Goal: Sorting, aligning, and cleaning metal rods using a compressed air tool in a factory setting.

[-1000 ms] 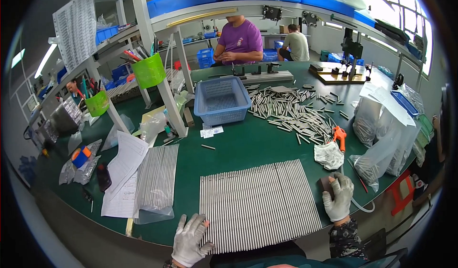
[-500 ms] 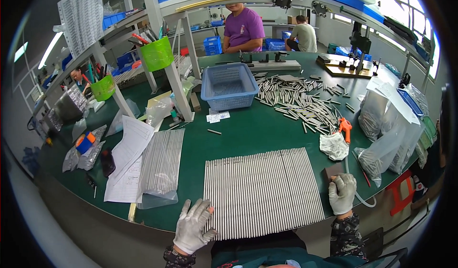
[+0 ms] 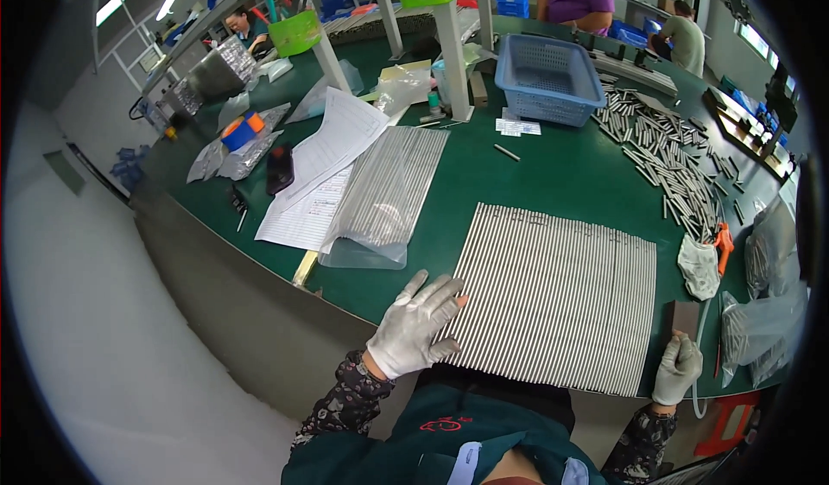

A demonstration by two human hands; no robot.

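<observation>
A: What is the left hand (image 3: 419,325) doing?

B: It is wearing a whitish glove and spreading its fingers. Its grip is standing wide open, holding nothing, while the fingers are touching the left edge of one wide row of rods (image 3: 553,299).

A: And the right hand (image 3: 678,371)?

B: It is bending its fingers close together, and their tips are meeting the near end of one brown block (image 3: 684,317). I cannot tell whether this grip is holding it or only touching.

A: Where is the row lying?

B: It is lying flat on the green table (image 3: 566,183), between the two hands. Dozens of rods are lying side by side, too fine for an exact count.

A: What is surrounding them?

B: One blue basket (image 3: 551,107) is standing farther away, and one single rod (image 3: 507,152) is lying nearer. One large pile of short rods (image 3: 673,161) is spreading to the right. One white cloth (image 3: 698,266) is lying beside one orange air gun (image 3: 724,247). At left, one bundle of rods (image 3: 389,183) is lying under clear plastic.
</observation>
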